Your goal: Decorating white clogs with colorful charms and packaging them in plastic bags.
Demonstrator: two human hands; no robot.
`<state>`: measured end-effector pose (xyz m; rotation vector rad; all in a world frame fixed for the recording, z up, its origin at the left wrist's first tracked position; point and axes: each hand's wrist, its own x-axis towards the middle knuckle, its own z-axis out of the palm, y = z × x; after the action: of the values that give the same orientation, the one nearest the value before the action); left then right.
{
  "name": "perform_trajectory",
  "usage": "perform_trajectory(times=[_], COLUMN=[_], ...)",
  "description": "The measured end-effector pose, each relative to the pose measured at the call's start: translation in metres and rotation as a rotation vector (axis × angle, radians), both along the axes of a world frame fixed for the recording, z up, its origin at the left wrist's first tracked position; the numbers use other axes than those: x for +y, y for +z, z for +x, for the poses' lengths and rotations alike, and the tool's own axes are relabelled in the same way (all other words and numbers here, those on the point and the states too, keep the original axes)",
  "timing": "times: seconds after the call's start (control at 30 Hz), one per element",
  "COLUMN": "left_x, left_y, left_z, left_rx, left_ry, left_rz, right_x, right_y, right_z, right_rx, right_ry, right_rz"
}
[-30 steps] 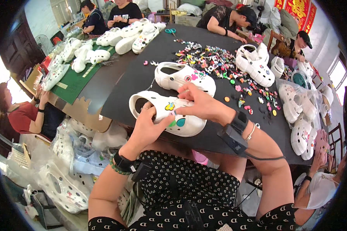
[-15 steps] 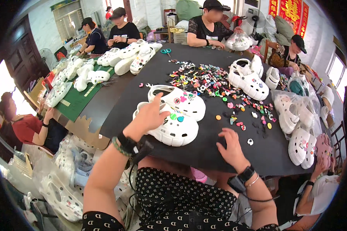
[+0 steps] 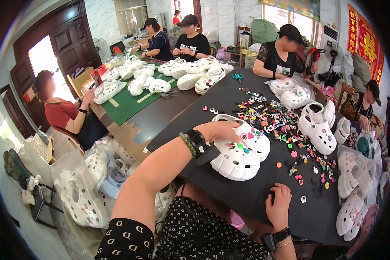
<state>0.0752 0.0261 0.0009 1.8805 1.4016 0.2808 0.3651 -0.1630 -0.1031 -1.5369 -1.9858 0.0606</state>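
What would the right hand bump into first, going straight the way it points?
Probably the orange disc on the black tabletop, though the right hand might pass above it; height is unclear.

L hand (image 3: 222,131) fwd; R hand (image 3: 280,203) nr body (palm dn).

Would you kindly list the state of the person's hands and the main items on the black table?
Near white clog: sole down, charms fitted, some holes empty
Far white clog: sole down, charms fitted
Left hand: at these clogs, grip unclear
Right hand: resting on the table, nothing visible held
Loose charms: scattered, unattached
Scissors: lying unheld, open or shut unclear
Bagged clogs: in clear plastic
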Motion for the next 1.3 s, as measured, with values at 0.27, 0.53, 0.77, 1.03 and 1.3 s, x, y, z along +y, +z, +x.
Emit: perform_trajectory(times=[0.27, 0.53, 0.77, 1.03, 1.3], left_x=[-0.028, -0.018, 0.067, 0.045, -0.077], left_y=[0.018, 0.065, 0.071, -0.013, -0.081], left_z=[-0.027, -0.154, -0.32, -0.315, -0.192], left_rx=[0.012, -0.039, 0.423, 0.316, 0.283], left_ry=[-0.116, 0.165, 0.66, 0.749, 0.731], left_rz=[0.25, 0.222, 0.6, 0.795, 0.631], right_x=[0.003, 0.0, 0.001, 0.005, 0.004], right_y=[-0.003, 0.002, 0.006, 0.007, -0.011], right_z=[0.002, 0.0, -0.002, -0.003, 0.013], right_rx=[-0.038, -0.033, -0.024, -0.019, -0.058], right_ry=[-0.01, -0.05, -0.047, -0.02, -0.002], right_rz=[-0.019, -0.073, -0.103, -0.041, 0.017])
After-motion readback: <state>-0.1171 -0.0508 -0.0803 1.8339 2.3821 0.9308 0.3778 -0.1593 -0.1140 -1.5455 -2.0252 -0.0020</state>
